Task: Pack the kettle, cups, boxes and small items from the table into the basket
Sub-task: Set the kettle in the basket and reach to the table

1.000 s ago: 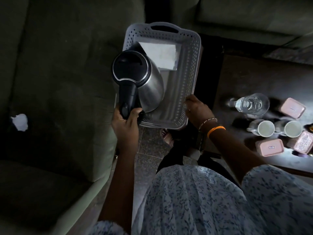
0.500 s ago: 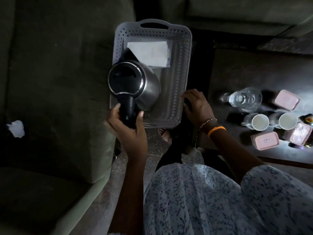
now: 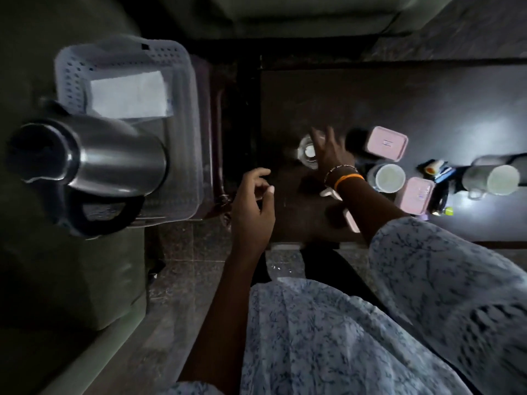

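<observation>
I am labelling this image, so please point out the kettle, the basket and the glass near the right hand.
kettle [image 3: 114,155], head view, on its steel body.
basket [image 3: 188,109], head view, on its right wall.
glass [image 3: 308,151], head view, on its pale inside bottom.

A steel kettle [image 3: 94,166] with black lid and handle stands in the near end of the grey perforated basket [image 3: 182,89] at the frame's left, a white sheet [image 3: 128,94] lying beyond it. On the dark table [image 3: 370,95] at right sit a clear glass [image 3: 308,151], two pink lidded boxes [image 3: 386,143] [image 3: 415,196], two white cups [image 3: 389,178] [image 3: 496,179], and small items [image 3: 436,169], too blurred to make out.
</observation>
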Motion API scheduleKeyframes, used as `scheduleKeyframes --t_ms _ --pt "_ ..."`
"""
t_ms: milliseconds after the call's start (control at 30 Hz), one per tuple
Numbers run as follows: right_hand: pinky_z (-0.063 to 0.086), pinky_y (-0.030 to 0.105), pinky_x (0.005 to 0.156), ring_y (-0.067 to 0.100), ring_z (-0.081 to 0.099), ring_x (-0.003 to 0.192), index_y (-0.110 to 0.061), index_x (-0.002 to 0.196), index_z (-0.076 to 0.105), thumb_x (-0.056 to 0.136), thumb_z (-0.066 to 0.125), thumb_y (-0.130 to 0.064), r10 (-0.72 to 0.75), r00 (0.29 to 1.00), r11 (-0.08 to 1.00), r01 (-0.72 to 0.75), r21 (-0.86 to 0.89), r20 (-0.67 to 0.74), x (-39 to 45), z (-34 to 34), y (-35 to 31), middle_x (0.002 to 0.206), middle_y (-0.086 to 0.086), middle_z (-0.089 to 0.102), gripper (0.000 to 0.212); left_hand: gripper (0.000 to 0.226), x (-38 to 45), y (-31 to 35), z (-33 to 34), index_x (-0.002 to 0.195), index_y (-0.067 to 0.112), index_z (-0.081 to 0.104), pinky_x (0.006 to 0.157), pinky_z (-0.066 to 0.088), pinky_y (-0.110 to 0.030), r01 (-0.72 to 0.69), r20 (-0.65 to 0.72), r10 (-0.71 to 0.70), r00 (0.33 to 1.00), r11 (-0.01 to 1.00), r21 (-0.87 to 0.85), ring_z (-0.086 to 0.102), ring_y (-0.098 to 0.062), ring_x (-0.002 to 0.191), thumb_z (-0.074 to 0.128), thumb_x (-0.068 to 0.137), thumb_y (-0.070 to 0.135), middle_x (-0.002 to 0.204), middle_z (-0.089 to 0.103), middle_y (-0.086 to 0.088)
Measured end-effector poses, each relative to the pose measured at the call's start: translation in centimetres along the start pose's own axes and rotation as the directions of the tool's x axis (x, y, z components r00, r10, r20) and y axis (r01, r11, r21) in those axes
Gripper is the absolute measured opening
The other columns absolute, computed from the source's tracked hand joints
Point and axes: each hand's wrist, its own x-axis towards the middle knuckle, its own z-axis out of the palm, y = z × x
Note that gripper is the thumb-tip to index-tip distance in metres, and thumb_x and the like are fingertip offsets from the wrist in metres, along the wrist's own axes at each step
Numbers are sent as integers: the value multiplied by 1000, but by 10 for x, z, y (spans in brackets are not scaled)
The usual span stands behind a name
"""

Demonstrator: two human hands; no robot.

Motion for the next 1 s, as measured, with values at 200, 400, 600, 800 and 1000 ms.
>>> scheduleKeyframes --t_ms 200,400,600,800,1000 --pt "50 50 82 44 39 121 -22 140 24 74 68 -12 -117 990 978 128 165 -78 5 -10 32 145 18 27 79 29 8 20 57 115 18 52 77 47 -22 -10 73 5 997 997 74 54 -6 84 54 87 10 84 54 11" --pt "49 42 85 37 44 115 -19 139 29 70 71 -21 7 938 929 122 350 -346 1 -45 80 137 16 36 81 24 17 48 107 105 31 53 81 53 -42 -69 215 42 976 991 119 61 -15 82 43 85 22 79 54 18" --pt "49 42 80 36 44 116 -25 137 32 63 73 -19 293 870 888 -93 450 -397 3 -69 157 136 13 37 85 21 19 68 161 95 23 60 80 53 -42 -2 302 -19 953 998 68 61 -15 80 42 84 19 83 60 11" --pt "48 43 85 35 42 119 -25 137 31 66 76 -28 396 860 857 -220 466 -321 2 -61 215 140 13 35 85 23 19 78 184 96 8 62 76 46 -31 -12 371 -29 928 994 109 55 -14 75 42 89 1 84 61 -5" --pt "47 47 91 37 38 125 -26 139 28 67 77 -30 398 894 841 -266 471 -207 -1 -43 228 144 15 31 88 21 23 72 180 94 15 62 67 40 -8 -22 406 -48 912 986 164 56 -7 77 45 88 4 92 66 -3"
